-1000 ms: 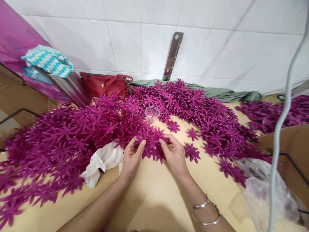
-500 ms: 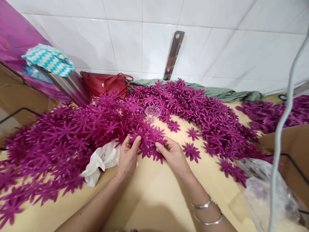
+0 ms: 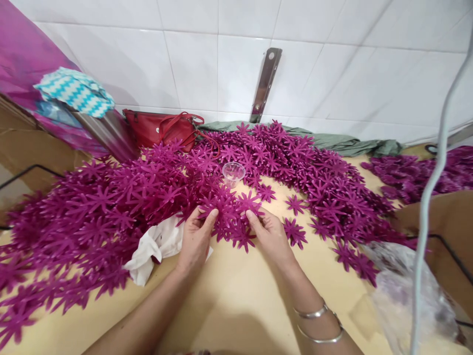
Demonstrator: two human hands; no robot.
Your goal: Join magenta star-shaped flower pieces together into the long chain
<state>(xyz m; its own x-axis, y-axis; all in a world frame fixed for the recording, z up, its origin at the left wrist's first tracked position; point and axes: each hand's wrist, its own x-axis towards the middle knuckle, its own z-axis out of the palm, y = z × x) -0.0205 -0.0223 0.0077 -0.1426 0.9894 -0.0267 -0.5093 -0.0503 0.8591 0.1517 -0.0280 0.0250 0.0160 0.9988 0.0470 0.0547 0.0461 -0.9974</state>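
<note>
- The left hand (image 3: 195, 241) has thumb and fingertips pinched on the near edge of a purple star-shaped piece (image 3: 212, 204), which sits at the left of a small cluster between the two hands.
- The right hand (image 3: 271, 239) pinches the petals of a second star piece (image 3: 249, 201), at the cluster's right; whether the two pieces are joined, I cannot tell.
- The work looks to be in mid-course: these two pieces are in the fingers, while a large heap (image 3: 107, 202) spreads left of the grip and another bank (image 3: 325, 190) curves beyond it and to its right. Which of these are finished is not clear.
- Just beyond the grip stands a clear plastic cup (image 3: 233, 172); purple shows through it, but its contents cannot be made out.
- Well right of the grip lies a crumpled plastic bag (image 3: 414, 296), its contents unclear.
- Far beyond the left hand rests a red handbag (image 3: 155, 129), its inside hidden.
- Just left of the left hand is a white cloth (image 3: 162, 244).
</note>
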